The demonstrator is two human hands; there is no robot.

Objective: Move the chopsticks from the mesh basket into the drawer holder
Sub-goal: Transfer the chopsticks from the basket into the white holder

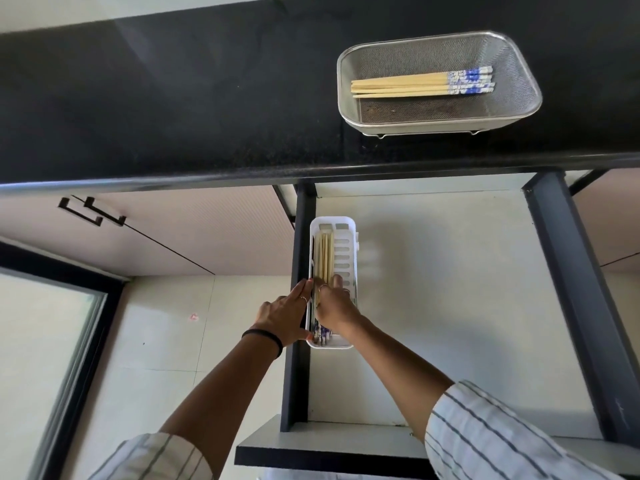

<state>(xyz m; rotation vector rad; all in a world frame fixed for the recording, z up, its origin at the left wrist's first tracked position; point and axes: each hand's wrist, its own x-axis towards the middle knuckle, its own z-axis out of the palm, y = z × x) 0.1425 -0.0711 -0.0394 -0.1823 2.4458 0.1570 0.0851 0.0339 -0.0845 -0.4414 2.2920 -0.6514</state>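
Observation:
A steel mesh basket [519, 109] sits on the black counter at the upper right, with several wooden chopsticks with blue-and-white ends [415, 84] lying flat in it. Below, in the open drawer [450, 306], a white slotted holder [348, 247] lies along the left side with several chopsticks [323, 254] inside. My right hand [336, 308] reaches into the holder, its fingers curled over those chopsticks. My left hand [284, 315] lies flat against the holder's left wall, fingers straight. The chopsticks' patterned ends [323, 332] peek out under my right wrist.
The black counter edge [311, 173] overhangs the drawer. Dark drawer rails [575, 289] run along both sides, and the drawer front [329, 452] is near my body. Cupboard doors with black handles [91, 211] stand to the left above a tiled floor.

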